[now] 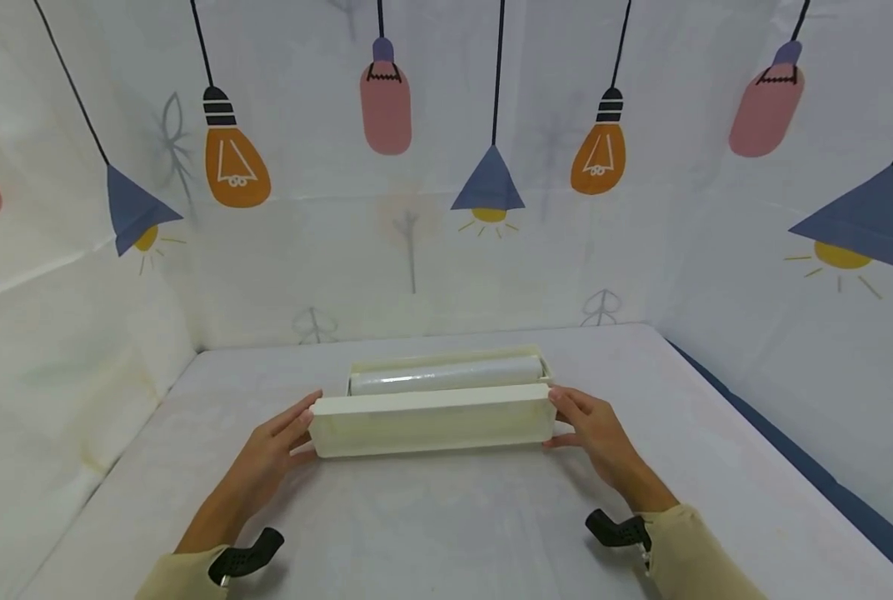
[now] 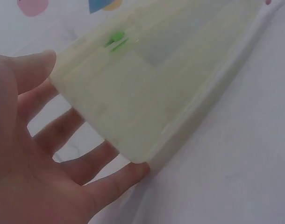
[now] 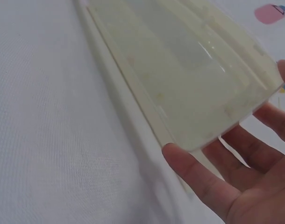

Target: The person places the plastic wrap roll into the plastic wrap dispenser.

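A long pale cream lid point(image 1: 433, 425) stands lengthwise between my two hands, its broad side facing me. My left hand point(image 1: 266, 454) grips its left end, thumb at the upper corner and little finger at the lower one. The right hand point(image 1: 595, 433) holds the opposite end in much the same way. Just behind lies the matching cling film box point(image 1: 446, 357), uncovered, with a shiny cling film roll point(image 1: 446, 377) inside. The lid overlaps the box's front in the head view. On the lid, a small green piece point(image 2: 117, 41) shows in the left wrist view.
A white cloth covers the table point(image 1: 431, 525). White fabric walls point(image 1: 326, 250) printed with hanging lamps rise at the back and on both sides. Black bent mounts point(image 1: 247, 557) stick out from both wrists.
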Demonstrator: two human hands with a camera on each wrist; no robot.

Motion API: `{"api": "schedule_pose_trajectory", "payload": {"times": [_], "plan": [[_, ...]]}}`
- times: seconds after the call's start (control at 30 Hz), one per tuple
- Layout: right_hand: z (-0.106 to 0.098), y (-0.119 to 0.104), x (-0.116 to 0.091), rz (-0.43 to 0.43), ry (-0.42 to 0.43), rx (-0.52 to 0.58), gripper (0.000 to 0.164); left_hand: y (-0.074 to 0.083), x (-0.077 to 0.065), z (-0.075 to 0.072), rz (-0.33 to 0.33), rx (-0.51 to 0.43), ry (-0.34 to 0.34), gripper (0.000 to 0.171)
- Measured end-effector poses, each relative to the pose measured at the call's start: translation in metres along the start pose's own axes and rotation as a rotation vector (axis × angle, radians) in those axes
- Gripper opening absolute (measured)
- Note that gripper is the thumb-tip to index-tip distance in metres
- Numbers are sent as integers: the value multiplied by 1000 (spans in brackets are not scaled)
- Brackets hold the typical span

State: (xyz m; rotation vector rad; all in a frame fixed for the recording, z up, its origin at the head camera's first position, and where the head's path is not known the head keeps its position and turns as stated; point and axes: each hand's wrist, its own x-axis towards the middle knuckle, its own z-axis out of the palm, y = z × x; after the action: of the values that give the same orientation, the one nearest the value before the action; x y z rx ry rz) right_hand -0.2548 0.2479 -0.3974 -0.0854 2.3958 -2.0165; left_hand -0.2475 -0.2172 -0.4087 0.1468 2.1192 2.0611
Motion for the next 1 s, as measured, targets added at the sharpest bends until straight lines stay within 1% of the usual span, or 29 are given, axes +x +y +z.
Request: {"api": "schedule_pose_trajectory", "payload": {"times": [0.13,0.27,0.4,0.53,0.63,0.73,0.87,1.0], "plan": [[-1,1,0,-15,1,-1,63,0,-1,1,-3,-3,-10,64],[-3,1,2,-47,-5,10,62,1,1,2,22,12,-7,66],[-4,0,2,-58,-4,5,65,3,1,4,36,37,21,69],[-2,-1,0,-62,4,16,65,5,-2,6,50,61,63,69],[-1,0,0,-93,9,22,63,7,-4,8,77,69,94,70],[0,1,0,-132,19,27,60,9,-5,10,103,77,109,69],[0,-1,1,-172,42,17,58,10,-7,11,125,107,98,65],[-1,-4,2,-192,54,6,58,12,-7,12,144,102,78,63]]}}
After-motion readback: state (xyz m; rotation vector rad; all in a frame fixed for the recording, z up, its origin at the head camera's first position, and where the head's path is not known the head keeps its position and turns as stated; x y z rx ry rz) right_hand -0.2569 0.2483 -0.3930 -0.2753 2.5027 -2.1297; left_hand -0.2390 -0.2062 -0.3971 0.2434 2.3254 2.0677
